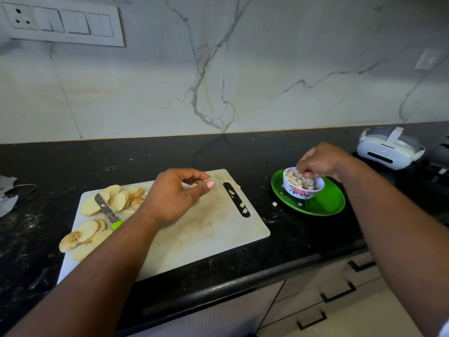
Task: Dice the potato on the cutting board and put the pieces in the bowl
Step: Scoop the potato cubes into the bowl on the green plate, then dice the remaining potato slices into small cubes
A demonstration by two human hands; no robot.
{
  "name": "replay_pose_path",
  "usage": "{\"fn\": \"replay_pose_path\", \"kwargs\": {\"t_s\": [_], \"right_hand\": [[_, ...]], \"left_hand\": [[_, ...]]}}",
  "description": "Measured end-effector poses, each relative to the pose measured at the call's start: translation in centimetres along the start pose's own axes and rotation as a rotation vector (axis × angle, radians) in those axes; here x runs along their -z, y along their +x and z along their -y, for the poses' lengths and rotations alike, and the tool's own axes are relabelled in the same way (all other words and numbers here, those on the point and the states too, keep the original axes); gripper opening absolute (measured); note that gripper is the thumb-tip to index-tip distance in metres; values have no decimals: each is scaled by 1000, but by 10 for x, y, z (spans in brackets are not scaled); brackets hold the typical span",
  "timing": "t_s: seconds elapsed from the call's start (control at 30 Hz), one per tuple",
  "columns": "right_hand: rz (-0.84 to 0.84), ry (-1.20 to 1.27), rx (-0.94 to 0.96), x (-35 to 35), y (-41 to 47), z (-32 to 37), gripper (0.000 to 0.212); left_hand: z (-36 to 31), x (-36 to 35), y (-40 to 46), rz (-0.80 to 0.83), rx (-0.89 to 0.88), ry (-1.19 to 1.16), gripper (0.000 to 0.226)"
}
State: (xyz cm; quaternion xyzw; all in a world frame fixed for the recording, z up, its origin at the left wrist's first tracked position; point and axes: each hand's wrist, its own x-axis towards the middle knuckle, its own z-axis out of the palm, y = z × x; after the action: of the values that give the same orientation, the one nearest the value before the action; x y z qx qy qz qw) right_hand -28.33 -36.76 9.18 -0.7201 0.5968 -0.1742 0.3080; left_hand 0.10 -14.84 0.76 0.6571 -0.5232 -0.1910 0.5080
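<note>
Right hand (320, 164), fingers bunched over the bowl (303, 187) at three o'clock (contents unclear), should release low so dice stay inside; left hand (175, 195) hovers empty, loosely curled.

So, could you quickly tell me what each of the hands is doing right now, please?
Left hand: open, fingers loosely curled above the cutting board, holding nothing.
Right hand: fingertips down in the bowl; whether it grips any potato pieces cannot be told.

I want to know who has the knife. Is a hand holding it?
No, the knife lies on the potato slices on the board, with the left hand beside it and the right hand at the bowl.
</note>
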Motion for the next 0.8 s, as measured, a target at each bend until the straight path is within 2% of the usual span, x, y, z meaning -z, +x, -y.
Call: {"fn": "replay_pose_path", "kwargs": {"t_s": [0.1,0.23,0.33,0.43,0.5,0.57,0.67,0.8], "right_hand": [[15,-127,-27,2,5,-4,7],[35,13,-33,9,3,-2,12],[69,-78,-11,8,0,3,26],[-88,-233,80,10,2,6,24],[-187,-214,151,6,-6,12,14],[-199,-136,253,-8,-23,27,12],[34,-24,433,-53,-56,59,11],[325,-83,606,-126,-84,94,7]], "left_hand": [[1,0,0,-20,-13,4,25],[2,0,2,-19,-10,12,21],[1,0,3,-16,-5,16,22],[-2,0,5,-22,-8,1,22],[-2,0,5,-33,-19,12,21],[-4,0,4,-41,-36,3,19],[-8,4,3,-87,-35,-98,14],[-16,24,8,-225,41,-398,23]]}}
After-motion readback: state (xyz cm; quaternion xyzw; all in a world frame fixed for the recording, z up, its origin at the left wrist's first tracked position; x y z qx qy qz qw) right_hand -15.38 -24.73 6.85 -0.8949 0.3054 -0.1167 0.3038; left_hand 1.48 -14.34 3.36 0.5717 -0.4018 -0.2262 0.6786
